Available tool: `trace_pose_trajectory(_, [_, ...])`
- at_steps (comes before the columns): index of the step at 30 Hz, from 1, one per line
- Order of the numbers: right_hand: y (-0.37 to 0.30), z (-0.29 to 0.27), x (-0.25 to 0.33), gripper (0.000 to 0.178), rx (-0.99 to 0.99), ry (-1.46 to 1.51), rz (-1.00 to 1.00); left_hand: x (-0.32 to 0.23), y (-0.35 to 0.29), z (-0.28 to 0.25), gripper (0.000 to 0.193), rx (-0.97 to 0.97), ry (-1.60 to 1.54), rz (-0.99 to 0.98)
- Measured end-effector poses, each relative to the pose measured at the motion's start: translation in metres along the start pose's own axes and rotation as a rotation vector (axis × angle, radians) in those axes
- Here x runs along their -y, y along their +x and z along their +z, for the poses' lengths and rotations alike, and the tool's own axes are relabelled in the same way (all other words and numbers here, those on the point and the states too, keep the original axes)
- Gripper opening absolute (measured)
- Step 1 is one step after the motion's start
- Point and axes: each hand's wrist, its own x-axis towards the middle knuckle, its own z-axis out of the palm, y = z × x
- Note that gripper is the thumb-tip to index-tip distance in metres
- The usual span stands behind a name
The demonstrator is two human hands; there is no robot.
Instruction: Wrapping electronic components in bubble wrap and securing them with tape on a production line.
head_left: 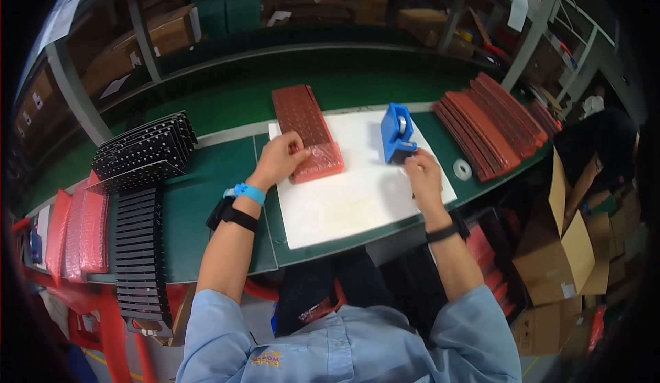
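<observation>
On a white board (344, 208) lies a pink bubble-wrap pouch (320, 161), with a dark red perforated panel (300, 113) reaching out of its far end. My left hand (280, 157) is closed at the pouch's left side, its thumb and fingers pressed on the wrap. To the right stands a blue tape dispenser (394, 135) with a roll in it. My right hand (424, 175) is at the dispenser's near end, fingertips pinched together. What lies between those fingertips is too small to make out.
Several wrapped red panels (481, 125) are stacked at the right, beside a loose tape roll (462, 170). Black perforated panels (144, 150), a black slatted rack (141, 252) and pink wrapped packs (86, 232) are at the left. An open cardboard box (550, 259) stands off the table's right end.
</observation>
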Motion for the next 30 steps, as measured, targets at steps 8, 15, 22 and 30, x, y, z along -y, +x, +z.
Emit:
trace_pose_trajectory(8, [0.055, 0.085, 0.126, 0.028, 1.259, -0.343, -0.431, 0.003, -0.002, 0.004, 0.018, -0.016, -0.028, 0.078])
trace_pose_trajectory(15, [0.097, 0.168, 0.124, 0.031, 1.566, -0.897, -0.674, 0.006, -0.007, 0.001, 0.016, -0.041, -0.051, 0.103])
trace_pose_trajectory(22, [0.12, 0.189, 0.132, 0.036, 1.438, -1.094, -0.896, 0.002, 0.006, -0.016, 0.017, -0.005, -0.024, 0.055])
trace_pose_trajectory(30, [0.156, 0.159, 0.112, 0.033, 1.812, -0.233, -0.109, 0.003, 0.009, -0.004, 0.02, -0.045, -0.052, 0.122])
